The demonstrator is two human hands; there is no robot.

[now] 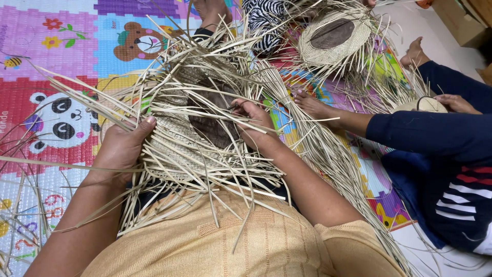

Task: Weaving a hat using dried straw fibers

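Three woven straw pieces [179, 138] [333, 38] [428, 105], one play mat [61, 56], countless loose strands [318, 149].

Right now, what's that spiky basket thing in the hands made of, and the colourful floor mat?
The woven piece looks like dried straw or palm strips: pale tan, flat, matte, with loose ends sticking out. The left hand grips its edge; the right hand works the strands. The mat seems soft foam or vinyl, with a dimpled surface and printed cartoon animals.

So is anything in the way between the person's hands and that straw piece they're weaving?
Nothing visible: the left hand grips the edge of the half-woven pale straw disc, and the right hand rests on it among loose strands.
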